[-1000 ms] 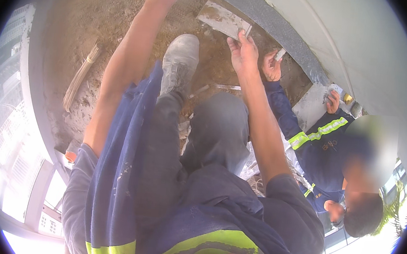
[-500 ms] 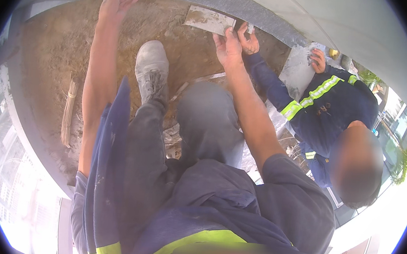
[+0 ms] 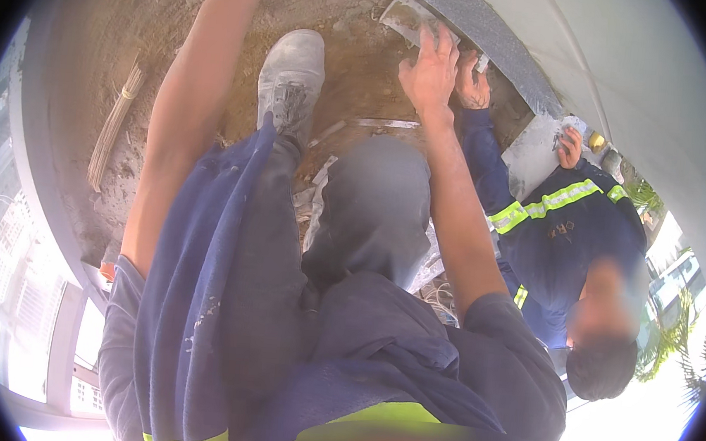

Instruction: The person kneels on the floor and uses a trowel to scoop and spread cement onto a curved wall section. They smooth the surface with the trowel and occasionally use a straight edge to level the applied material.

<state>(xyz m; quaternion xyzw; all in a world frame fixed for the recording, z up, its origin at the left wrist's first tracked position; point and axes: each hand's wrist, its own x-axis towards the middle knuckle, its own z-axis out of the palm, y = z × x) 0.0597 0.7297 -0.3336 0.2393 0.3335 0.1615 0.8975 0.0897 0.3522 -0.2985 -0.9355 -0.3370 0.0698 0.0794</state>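
I see rough brown dirt ground [image 3: 93,51] carrying everything here. My landmark is the grey shoe [image 3: 292,83] planted on it. Well to the shoe's left lies a bundle of pale thin sticks [image 3: 111,127]. Just right of the shoe, a thin light strip [image 3: 385,124] lies flat, with pale scraps [image 3: 318,189] below it.

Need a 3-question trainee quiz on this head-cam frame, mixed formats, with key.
1. True or false: the right hand rests on a flat grey trowel.
2. What lies on the dirt to the left? A) bundle of thin sticks B) bucket C) hammer
3. Is the left hand fully in view?

Key: 1 true. 2 A. 3 No, the left forearm runs up to the picture's top rim, where the hand is cut off.
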